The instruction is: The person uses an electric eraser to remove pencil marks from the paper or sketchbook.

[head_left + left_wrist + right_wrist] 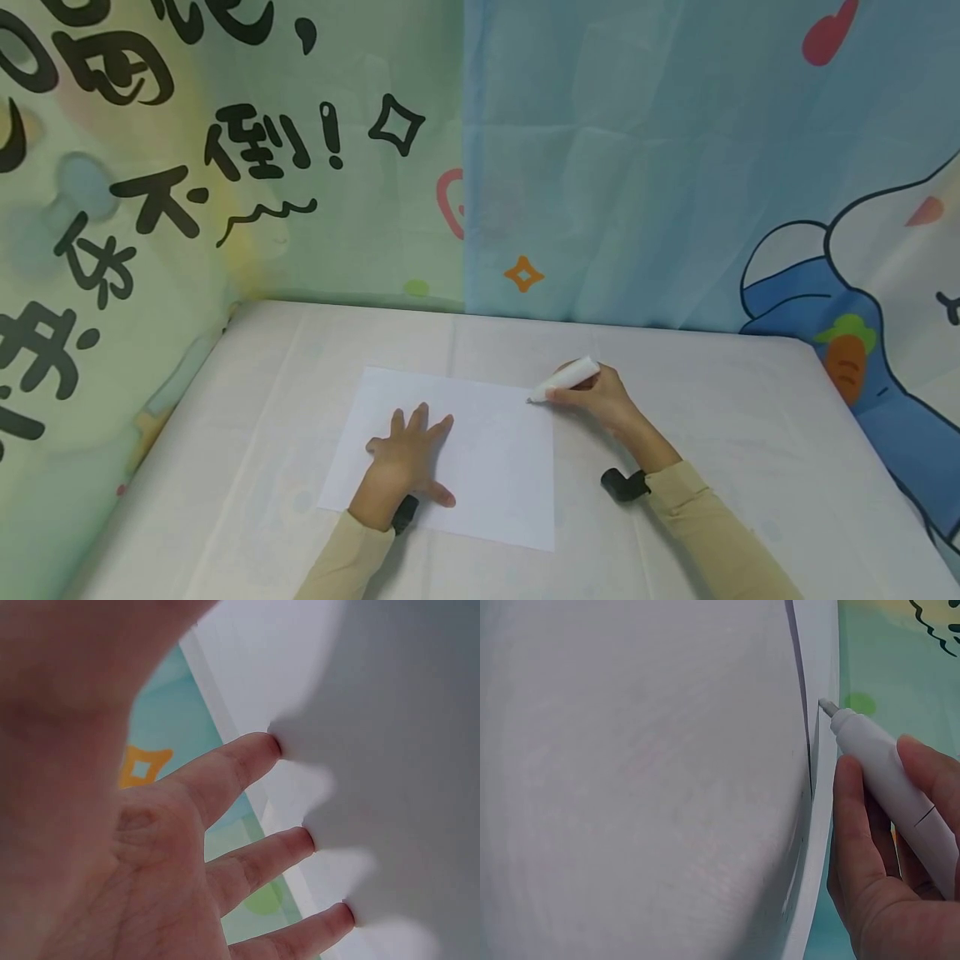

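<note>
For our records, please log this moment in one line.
left hand: fingers spread on paper; right hand: holds white marker; marker tip: near paper's corner

Room to pass over the paper [498, 475] between left hand [405, 460] and right hand [606, 402], backdrop [600, 183] blocking beyond the table [697, 392]

Left hand [405, 462] palm down, fingers spread; right hand [609, 404] curled in pinch grip

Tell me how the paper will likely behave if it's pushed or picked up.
The paper looks like a thin sheet lying flat on the table, so it would probably sag if lifted by a corner. It also seems light, so a push might slide it easily, though the left hand's spread fingers touching it may resist that.
</note>
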Motion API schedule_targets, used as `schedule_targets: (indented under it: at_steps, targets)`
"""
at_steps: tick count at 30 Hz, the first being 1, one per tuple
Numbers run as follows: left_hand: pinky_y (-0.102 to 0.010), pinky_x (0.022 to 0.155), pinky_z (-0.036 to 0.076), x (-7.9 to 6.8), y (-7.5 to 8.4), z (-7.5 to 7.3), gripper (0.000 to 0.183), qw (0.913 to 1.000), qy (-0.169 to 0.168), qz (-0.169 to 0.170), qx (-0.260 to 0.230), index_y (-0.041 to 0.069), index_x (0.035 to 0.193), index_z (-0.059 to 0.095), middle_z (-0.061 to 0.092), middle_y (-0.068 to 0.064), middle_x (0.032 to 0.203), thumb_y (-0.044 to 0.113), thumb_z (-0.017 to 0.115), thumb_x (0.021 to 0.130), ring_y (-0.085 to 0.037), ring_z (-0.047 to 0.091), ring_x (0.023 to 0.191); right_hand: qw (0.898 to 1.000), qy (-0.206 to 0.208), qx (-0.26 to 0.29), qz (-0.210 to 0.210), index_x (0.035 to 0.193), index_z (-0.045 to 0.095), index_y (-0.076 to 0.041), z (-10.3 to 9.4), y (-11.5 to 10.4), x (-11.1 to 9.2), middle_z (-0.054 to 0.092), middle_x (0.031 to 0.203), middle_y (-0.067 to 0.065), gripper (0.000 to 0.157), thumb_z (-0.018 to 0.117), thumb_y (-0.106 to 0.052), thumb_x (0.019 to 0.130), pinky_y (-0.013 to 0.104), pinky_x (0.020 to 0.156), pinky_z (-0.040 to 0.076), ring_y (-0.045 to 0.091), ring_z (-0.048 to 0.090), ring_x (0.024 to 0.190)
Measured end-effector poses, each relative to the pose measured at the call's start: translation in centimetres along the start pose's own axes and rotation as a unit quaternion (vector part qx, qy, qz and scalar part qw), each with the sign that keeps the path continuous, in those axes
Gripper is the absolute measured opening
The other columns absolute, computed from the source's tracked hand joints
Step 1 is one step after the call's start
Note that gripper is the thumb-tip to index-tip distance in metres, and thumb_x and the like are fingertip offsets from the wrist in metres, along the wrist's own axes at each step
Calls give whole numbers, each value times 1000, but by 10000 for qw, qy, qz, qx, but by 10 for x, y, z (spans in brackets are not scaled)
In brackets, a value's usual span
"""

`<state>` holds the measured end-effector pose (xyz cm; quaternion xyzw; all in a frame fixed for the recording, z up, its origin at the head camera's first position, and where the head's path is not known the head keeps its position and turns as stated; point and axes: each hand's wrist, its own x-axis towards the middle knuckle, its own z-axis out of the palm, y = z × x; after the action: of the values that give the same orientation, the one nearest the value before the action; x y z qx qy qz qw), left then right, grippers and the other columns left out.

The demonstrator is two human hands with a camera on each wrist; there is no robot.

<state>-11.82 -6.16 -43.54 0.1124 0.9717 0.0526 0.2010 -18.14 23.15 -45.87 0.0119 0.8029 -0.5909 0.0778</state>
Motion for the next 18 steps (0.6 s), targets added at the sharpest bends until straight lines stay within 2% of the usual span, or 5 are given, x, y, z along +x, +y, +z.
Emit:
schedule_targets:
  at_steps: [10, 18]
  targets:
    - [-64, 85, 49, 1, 0, 2, 110, 9999, 23, -21, 105, 29, 149, 40, 29, -9, 156, 55, 90, 55, -38, 29, 139, 9999, -153, -31, -34, 115, 55, 13, 2, -1, -3, 65, 93, 1, 44, 77, -3, 80, 18, 72, 52, 6, 61, 82]
    - [-63, 85, 50, 0, 0, 1, 110, 9999, -30, -17, 111, 29, 150, 39, 28, -9, 157, 56, 89, 55, -38, 28, 139, 9999, -77, -12, 70, 120, 54, 11, 1, -2, -4, 65, 102, 7, 47, 77, -4, 81, 18, 73, 51, 7, 59, 85]
